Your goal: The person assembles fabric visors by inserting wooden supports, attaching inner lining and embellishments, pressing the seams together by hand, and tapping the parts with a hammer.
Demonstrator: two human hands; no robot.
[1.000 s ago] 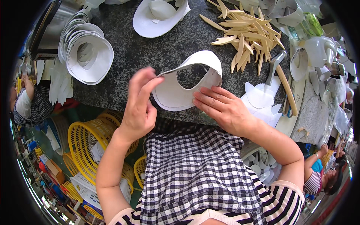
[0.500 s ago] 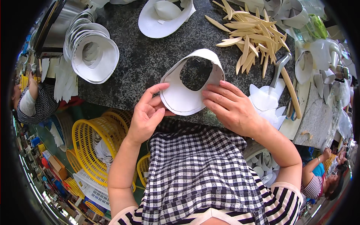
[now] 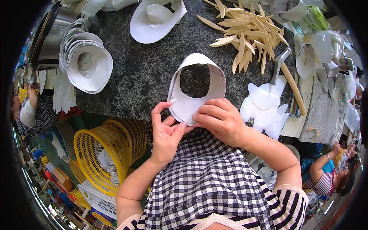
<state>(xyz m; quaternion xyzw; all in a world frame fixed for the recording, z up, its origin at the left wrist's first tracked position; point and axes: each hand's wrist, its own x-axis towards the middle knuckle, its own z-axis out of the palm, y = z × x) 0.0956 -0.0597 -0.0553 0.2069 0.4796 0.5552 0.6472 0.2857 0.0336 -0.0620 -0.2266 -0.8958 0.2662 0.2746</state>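
A white piece shaped like a shoe upper, with a wide round opening, is in both my hands at the near edge of the dark speckled table. My left hand grips its near-left rim, the index finger on top and the thumb at the near edge. The fingers of my right hand press on the near-right part, close to the left thumb. Beyond it lies another white upper. To the left stands a stack of similar white uppers.
Pale curved strips lie piled at the far right. Nearer are white petal-shaped pieces and a hammer-like tool with a wooden handle. Yellow plastic baskets stand below left. Other people are at both sides.
The upper has come closer to me and turned a little. My left hand has shifted right and my right hand left, so both meet at its near edge.
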